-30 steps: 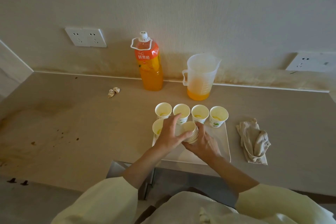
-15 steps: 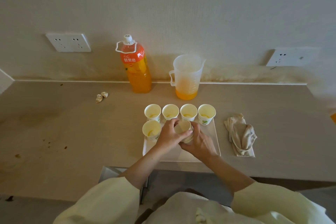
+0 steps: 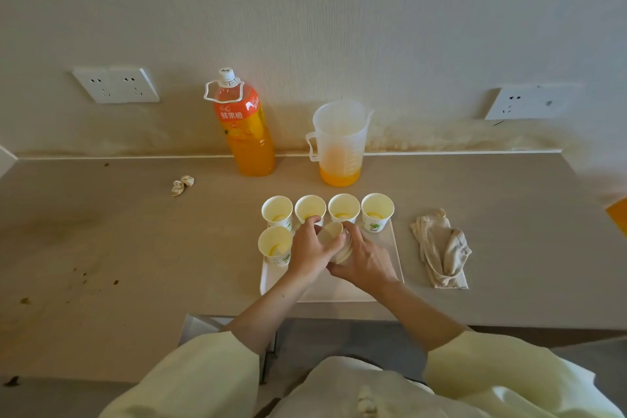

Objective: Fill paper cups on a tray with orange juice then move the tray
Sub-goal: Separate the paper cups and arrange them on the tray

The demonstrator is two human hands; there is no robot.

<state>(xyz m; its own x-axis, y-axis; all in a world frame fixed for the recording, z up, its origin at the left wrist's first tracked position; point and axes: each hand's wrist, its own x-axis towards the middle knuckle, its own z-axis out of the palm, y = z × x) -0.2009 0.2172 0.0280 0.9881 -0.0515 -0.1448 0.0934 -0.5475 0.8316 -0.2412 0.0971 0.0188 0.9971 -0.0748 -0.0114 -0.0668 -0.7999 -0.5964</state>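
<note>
Head view: hands (image 3: 310,253) grip stacked cups (image 3: 334,237); five tray cups (image 3: 377,214) hold juice (image 3: 373,215).

Soft, warm, rather dim light falls evenly, with no glare and no hard shadows. The tall plastic bottle of orange juice (image 3: 249,132) and the clear plastic measuring jug (image 3: 339,142) glow faintly at their bases. Wide-angle distortion tilts the white double wall socket (image 3: 117,85) at far left and the white single wall socket (image 3: 529,102) at far right. The near pale yellow sleeves (image 3: 203,380) look soft.
</note>
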